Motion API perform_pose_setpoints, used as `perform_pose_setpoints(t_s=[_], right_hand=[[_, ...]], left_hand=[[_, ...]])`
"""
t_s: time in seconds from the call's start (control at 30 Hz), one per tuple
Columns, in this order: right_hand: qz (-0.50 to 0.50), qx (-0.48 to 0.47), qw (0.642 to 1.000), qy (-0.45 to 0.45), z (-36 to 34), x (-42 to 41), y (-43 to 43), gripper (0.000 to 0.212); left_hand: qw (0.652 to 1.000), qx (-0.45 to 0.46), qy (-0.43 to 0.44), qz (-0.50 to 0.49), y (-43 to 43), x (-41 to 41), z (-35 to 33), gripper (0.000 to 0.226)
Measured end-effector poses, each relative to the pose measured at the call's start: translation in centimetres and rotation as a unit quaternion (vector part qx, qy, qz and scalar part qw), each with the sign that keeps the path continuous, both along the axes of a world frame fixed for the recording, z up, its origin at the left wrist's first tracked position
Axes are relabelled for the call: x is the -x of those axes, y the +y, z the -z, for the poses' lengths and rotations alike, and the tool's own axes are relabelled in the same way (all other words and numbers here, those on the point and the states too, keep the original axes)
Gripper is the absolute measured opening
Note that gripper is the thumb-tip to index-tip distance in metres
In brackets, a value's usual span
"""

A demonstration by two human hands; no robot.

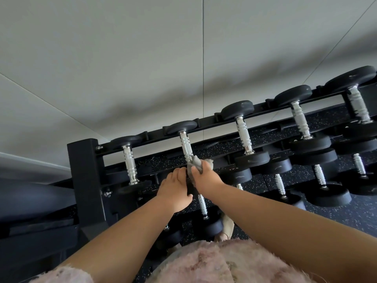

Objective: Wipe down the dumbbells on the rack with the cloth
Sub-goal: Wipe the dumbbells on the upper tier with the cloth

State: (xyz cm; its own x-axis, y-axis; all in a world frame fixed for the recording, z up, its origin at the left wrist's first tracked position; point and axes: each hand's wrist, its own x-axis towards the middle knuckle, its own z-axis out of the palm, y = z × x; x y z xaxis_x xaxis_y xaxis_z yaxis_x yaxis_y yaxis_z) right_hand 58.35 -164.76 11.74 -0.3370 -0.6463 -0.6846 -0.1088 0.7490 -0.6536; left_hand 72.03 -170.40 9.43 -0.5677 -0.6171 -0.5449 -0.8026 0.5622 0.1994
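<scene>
Hands met at the near end of one dumbbell. The right hand (206, 177) gripped a bunched grey cloth (196, 164), its fingers curled round the fabric and pressing it against the lower part of the knurled chrome handle. The left hand (173, 187) sat just beside it, fingers curled over the dumbbell's near black head, which was mostly hidden between the two hands. That dumbbell (186, 145) lay second from the left end of the rack's top tier, its far head resting at the back rail. The black steel rack (86, 172) ran from its upright post at the left away to the right edge of view. Four other top-tier dumbbells (242, 135) lay in the same row, one to the left and three to the right, growing larger toward the right. Lower-tier dumbbells (319, 176) with black heads sat below and in front. Speckled black rubber flooring (365, 219) showed under the rack, a pale panelled wall (122, 58) stood behind it, and a fuzzy pink garment (214, 264) filled the bottom edge.
</scene>
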Motion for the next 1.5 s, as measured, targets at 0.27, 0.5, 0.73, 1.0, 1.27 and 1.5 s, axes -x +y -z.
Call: perform_pose_setpoints(t_s=[0.27,0.5,0.73,1.0,1.27,1.5], right_hand=[[-0.016,-0.015,0.999,0.04,1.1,3.3,-1.0,0.047],[-0.098,-0.012,0.983,0.156,0.5,4.8,-0.6,0.04],[-0.095,0.066,0.989,0.089,0.3,2.1,-0.5,0.039],[-0.167,0.03,0.981,0.099,1.8,6.5,-3.9,0.04],[-0.211,0.017,0.976,0.055,0.8,4.5,-3.7,0.083],[-0.229,0.025,0.97,0.082,0.6,5.8,-7.3,0.057]], left_hand=[[1.0,-0.009,-0.006,-0.001,0.0,0.0,0.0,0.098],[1.0,-0.02,-0.005,0.001,-0.1,0.1,-0.4,0.097],[1.0,-0.016,-0.004,-0.011,0.1,0.2,0.2,0.098],[1.0,-0.017,0.005,-0.014,0.2,0.0,0.4,0.097],[0.999,-0.03,-0.008,-0.029,0.3,0.2,0.3,0.102],[0.999,-0.027,-0.007,-0.032,0.4,0.2,0.5,0.1]])
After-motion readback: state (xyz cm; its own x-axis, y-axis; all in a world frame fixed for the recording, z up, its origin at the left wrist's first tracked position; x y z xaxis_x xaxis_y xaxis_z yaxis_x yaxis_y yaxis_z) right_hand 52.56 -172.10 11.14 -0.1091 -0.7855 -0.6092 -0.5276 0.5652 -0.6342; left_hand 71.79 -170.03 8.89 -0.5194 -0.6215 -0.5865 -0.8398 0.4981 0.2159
